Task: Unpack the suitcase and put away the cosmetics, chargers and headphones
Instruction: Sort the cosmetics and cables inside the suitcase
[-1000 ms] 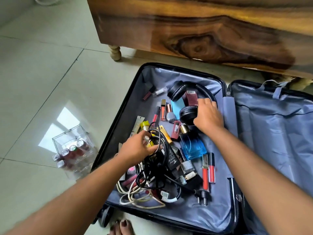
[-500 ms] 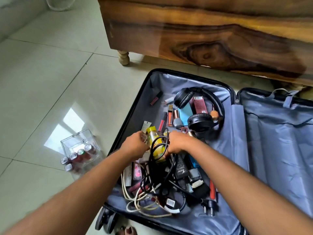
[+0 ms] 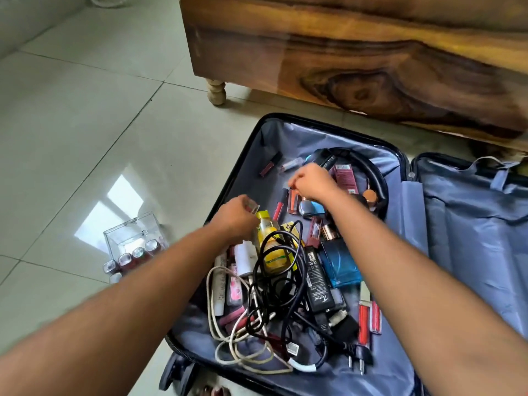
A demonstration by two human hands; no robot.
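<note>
The open suitcase lies on the tiled floor, filling the lower right of the frame, with a wooden bed frame across the top. Both hands reach into its left half. The left hand sits at the middle of the frame, fingers curled around a small clear item I cannot identify, just beside a yellow bottle. The right hand hovers higher, fingers pinched together; whether it holds anything I cannot tell. Black headphones curve behind it. Tangled black and white cables and a black charger lie below. A clear box of small bottles stands at lower left.
</note>
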